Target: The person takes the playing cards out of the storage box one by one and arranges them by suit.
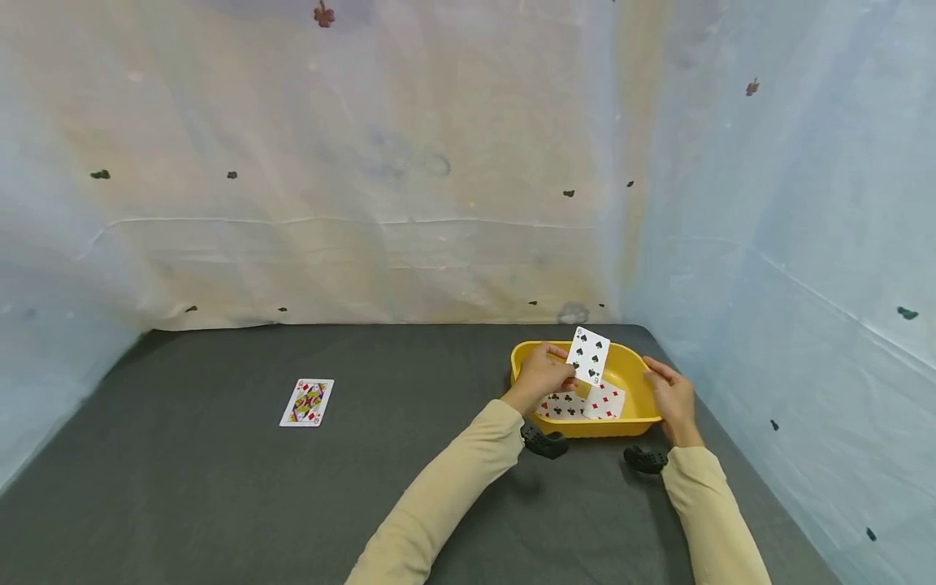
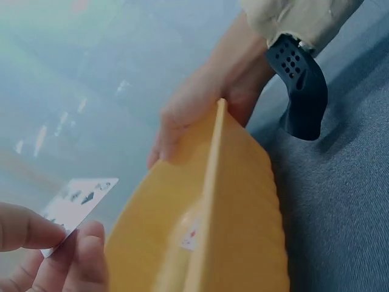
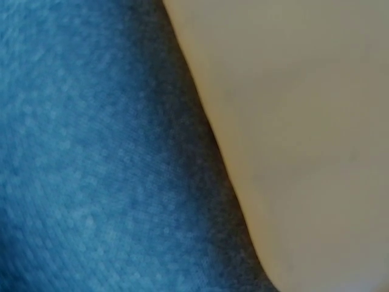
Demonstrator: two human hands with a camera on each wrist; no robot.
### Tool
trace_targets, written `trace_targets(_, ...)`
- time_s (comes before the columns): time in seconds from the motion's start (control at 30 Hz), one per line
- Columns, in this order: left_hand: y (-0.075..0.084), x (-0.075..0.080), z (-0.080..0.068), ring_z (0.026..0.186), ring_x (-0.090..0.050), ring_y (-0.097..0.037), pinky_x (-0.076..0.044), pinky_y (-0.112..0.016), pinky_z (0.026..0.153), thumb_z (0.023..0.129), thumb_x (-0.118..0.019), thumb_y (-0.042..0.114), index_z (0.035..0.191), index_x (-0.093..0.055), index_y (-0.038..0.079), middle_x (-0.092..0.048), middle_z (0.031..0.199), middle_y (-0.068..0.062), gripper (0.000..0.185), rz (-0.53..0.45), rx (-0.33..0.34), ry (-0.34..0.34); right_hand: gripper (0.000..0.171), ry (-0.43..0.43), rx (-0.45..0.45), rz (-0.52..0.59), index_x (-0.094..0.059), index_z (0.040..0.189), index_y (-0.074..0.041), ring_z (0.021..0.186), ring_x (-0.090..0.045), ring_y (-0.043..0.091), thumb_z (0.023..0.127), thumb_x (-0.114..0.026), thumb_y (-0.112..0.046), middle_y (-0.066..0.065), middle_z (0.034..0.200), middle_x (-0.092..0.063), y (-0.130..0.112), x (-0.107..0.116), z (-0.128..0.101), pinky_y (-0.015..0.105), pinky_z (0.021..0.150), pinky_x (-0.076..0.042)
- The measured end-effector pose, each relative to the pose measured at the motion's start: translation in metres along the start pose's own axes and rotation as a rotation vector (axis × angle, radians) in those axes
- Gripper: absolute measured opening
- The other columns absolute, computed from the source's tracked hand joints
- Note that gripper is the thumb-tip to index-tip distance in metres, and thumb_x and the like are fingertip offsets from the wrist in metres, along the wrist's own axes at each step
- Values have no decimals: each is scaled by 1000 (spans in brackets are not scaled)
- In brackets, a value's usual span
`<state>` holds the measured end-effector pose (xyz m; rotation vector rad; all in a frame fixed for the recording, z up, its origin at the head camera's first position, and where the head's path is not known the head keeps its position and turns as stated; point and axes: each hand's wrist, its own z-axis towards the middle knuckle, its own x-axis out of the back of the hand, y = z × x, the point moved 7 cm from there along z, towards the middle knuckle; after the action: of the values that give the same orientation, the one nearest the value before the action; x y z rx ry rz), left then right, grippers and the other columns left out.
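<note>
My left hand [image 1: 543, 377] pinches a playing card [image 1: 588, 356] of spades, apparently a six, between thumb and fingers. It holds the card tilted up above a yellow plastic basin [image 1: 634, 426]. The right hand [image 1: 673, 404] grips the basin's right rim; in the left wrist view its fingers reach over the wall. Inside the basin lie a card of red diamonds [image 1: 604, 401] and, beside it, cards with black clubs [image 1: 561, 405], partly hidden by the left hand and wrist. The right wrist view has only the basin's blurred outer side and the cloth.
A face card of diamonds [image 1: 307, 403] lies face up on the dark grey cloth-covered table [image 1: 219, 487], far to the left of the basin. Pale hanging sheets [image 1: 409, 268] close off the back and both sides. Black wrist devices [image 1: 544, 441] sit below both hands.
</note>
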<state>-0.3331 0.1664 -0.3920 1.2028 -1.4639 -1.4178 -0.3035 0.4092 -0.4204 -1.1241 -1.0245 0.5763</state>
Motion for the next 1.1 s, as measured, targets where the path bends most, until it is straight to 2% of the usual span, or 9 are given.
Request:
trace_targets(0.13,8,14,-5,68,-70,-28,-56,-42,74,86,-62,-6,105,-53,5,-64,75,-13,23,-48,-37,-39,41,-9,11,6,-51,140,-4,83,-56,2,103,-47,-20,21,140,-47,-2,0,0,16,67,-51)
trace_targets(0.27,11,26,-8,74,-70,-33,-54,-46,78,85,-61,-8,108,-52,3,-65,77,-14,27,-83,-67,-71,41,-13,16,-2,-51,140,-4,86,-57,5,103,-47,-20,21,140,-47,-3,0,0,17,68,-51)
trace_targets(0.43,12,42,-11,75,-70,-31,-56,-40,74,85,-62,-7,113,-50,2,-66,78,-15,32,-99,-83,-85,40,3,7,-17,-52,140,-5,91,-57,9,103,-48,-20,20,141,-47,-2,2,0,16,69,-50)
trace_targets(0.63,18,65,-20,71,-69,-26,-54,-46,79,84,-66,-4,112,-52,0,-69,80,-15,32,-154,-104,-41,40,-2,21,-5,-51,140,-4,87,-57,5,103,-47,-20,21,140,-47,-4,1,-1,17,69,-51)
trace_targets(0.8,23,83,-25,70,-69,-25,-57,-39,70,85,-66,-5,110,-53,-1,-69,83,-20,28,-169,-131,1,40,-3,13,-29,-51,140,-5,92,-58,11,103,-47,-20,21,141,-47,-4,0,-1,17,70,-51)
trace_targets(0.93,26,96,-29,77,-70,-29,-57,-35,67,87,-67,-3,112,-53,-2,-68,92,-25,29,-167,-145,22,40,4,-11,-42,-51,140,-6,94,-57,13,103,-47,-21,20,142,-46,-1,1,1,14,68,-49)
trace_targets(1.03,26,107,-32,83,-69,-32,-57,-34,67,87,-67,-2,113,-53,-2,-68,93,-21,29,-162,-145,41,40,8,-23,-52,-51,140,-5,92,-57,12,103,-47,-21,20,142,-46,0,1,2,13,65,-48)
trace_targets(1.1,27,114,-35,80,-69,-30,-57,-35,67,87,-68,-1,111,-54,-1,-69,90,-18,28,-156,-148,58,40,4,-25,-56,-51,140,-5,90,-57,11,103,-46,-20,20,142,-46,0,0,2,13,65,-49)
